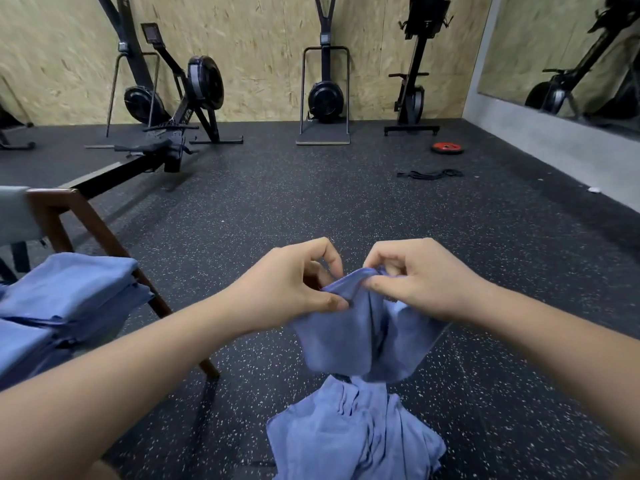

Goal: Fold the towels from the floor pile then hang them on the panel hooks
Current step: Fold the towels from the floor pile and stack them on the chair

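Observation:
A blue towel [349, 337] hangs in front of me, held up by its top edge. My left hand [291, 282] pinches that edge between thumb and fingers. My right hand [419, 275] pinches the same edge just to the right, the two hands almost touching. Below the hanging towel, a loose pile of blue towels [353, 434] lies crumpled on the black speckled floor. A stack of folded blue towels [65, 299] rests on a wooden chair [86, 220] at my left. No panel hooks are in view.
Rowing and ski machines [194, 95] stand along the far plywood wall. A red weight plate [447, 147] and a black band [431, 174] lie on the floor at the right back. A mirror [568, 53] covers the right wall.

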`<state>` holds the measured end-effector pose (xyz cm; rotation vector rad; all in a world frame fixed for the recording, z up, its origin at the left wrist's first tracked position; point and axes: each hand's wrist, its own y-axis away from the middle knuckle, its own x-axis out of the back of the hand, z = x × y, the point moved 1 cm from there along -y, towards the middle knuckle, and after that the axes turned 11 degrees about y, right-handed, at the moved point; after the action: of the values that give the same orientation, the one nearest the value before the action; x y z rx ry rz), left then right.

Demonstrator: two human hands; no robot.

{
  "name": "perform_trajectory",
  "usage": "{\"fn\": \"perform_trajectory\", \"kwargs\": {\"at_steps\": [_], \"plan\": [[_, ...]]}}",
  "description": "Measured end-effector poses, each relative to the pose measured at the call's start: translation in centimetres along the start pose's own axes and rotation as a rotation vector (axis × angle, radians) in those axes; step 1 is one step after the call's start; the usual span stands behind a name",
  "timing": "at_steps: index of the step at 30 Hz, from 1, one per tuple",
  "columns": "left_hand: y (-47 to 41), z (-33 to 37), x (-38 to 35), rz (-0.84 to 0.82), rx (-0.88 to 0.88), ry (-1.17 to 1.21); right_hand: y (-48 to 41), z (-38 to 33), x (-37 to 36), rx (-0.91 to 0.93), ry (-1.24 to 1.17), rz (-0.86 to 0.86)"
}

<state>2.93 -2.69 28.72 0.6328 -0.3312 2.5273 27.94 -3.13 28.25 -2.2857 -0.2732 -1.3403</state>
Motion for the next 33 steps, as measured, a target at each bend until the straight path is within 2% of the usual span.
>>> {"fn": "perform_trajectory", "kwargs": {"at_steps": [10, 14, 16, 20, 26, 30, 33], "plan": [[-0.2, 0.1, 1.2, 0.094, -0.084, 0.047, -0.3, 3.1, 1.2, -0.086, 0.079, 0.158], [-0.2, -0.1, 1.1, 0.057, -0.070, 0.109, -0.3, 3.6, 1.3, -0.120, 0.072, 0.195], [-0.1, -0.1, 1.0, 0.014, -0.045, 0.065, -0.3, 3.6, 1.4, -0.120, 0.081, 0.199], [0.1, 0.0, 0.5, -0.036, -0.063, -0.203, -0.2, 3.3, 1.4, -0.110, 0.087, 0.185], [0.1, 0.2, 0.1, -0.069, -0.064, -0.272, -0.1, 3.0, 1.2, -0.096, 0.093, 0.175], [0.0, 0.1, 0.3, -0.021, -0.073, -0.297, 0.0, 3.4, 1.3, -0.106, 0.097, 0.180], [-0.3, 0.2, 0.7, 0.089, -0.108, -0.351, 0.0, 3.6, 1.5, -0.110, 0.101, 0.180]]}}
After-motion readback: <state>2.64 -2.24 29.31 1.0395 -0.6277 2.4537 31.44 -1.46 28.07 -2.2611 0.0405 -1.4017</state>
